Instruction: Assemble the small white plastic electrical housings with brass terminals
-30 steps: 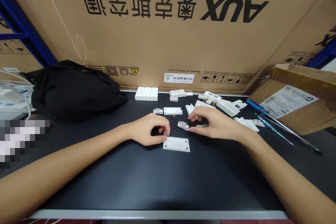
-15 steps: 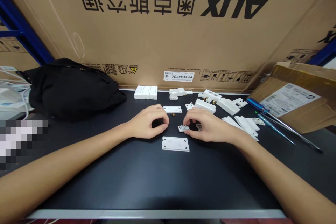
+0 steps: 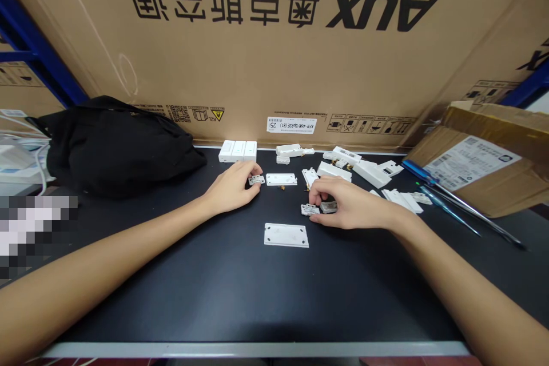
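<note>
My left hand (image 3: pixel 231 187) is at the left of the work area, thumb and fingers closed round the edge of a small white plastic part (image 3: pixel 256 180). Right of that part lies a flat white plate (image 3: pixel 281 179) with corner holes, and a tiny brass-coloured piece (image 3: pixel 281 187) sits just below it. My right hand (image 3: pixel 345 201) pinches another small white plastic part (image 3: pixel 309 210) low over the table. Under its curled fingers a greyish translucent piece (image 3: pixel 329 206) shows. Closer to me lies a larger white plate (image 3: pixel 286 235) with corner holes.
White rectangular housings (image 3: pixel 238 151) stand in a row at the back. Loose white parts (image 3: pixel 372 173) lie behind my right hand. Screwdrivers (image 3: pixel 467 203) rest by a cardboard box (image 3: pixel 476 151) at right. A black bag (image 3: pixel 120 143) sits at left; a large carton (image 3: pixel 257 68) walls the back.
My left hand has moved back and left to the small white part beside the far plate. My right hand has shifted slightly right with its small white part.
</note>
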Action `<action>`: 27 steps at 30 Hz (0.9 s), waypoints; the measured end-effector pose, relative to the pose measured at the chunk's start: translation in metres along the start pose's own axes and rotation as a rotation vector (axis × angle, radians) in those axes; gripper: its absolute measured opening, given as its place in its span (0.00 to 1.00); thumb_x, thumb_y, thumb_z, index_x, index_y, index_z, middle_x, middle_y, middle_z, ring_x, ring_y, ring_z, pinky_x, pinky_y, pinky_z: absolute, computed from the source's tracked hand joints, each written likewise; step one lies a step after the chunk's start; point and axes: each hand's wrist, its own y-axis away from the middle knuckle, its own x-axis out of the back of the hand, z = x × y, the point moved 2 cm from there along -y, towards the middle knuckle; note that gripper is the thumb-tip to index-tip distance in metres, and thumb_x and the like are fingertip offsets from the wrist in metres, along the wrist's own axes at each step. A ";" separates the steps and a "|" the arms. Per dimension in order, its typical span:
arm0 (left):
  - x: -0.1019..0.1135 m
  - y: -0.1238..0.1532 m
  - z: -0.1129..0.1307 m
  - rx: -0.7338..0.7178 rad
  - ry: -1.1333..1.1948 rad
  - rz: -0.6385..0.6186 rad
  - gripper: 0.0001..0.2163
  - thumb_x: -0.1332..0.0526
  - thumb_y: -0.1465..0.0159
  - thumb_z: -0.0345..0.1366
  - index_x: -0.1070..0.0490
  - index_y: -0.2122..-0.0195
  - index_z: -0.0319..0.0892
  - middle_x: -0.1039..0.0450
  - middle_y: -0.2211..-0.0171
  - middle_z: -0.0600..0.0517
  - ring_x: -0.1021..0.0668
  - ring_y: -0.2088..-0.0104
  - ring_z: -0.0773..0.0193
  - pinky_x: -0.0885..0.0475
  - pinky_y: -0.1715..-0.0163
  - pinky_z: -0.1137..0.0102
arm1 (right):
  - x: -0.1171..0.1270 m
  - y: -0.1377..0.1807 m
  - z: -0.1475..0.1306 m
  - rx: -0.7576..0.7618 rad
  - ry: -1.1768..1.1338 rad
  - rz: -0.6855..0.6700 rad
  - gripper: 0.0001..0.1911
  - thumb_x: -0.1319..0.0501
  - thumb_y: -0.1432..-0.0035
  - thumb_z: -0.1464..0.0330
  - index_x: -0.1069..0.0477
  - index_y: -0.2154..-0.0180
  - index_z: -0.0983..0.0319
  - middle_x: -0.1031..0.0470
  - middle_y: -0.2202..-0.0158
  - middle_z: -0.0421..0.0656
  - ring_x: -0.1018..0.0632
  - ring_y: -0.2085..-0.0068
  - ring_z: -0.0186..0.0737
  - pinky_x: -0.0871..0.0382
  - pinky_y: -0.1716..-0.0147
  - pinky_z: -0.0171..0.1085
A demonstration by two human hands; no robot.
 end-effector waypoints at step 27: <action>0.001 0.002 0.006 -0.153 -0.089 0.026 0.10 0.43 0.29 0.38 0.25 0.51 0.48 0.28 0.42 0.49 0.29 0.40 0.50 0.30 0.41 0.51 | 0.016 0.006 0.083 -0.463 0.305 0.368 0.20 0.38 0.43 0.52 0.24 0.56 0.60 0.18 0.60 0.50 0.19 0.58 0.59 0.29 0.62 0.48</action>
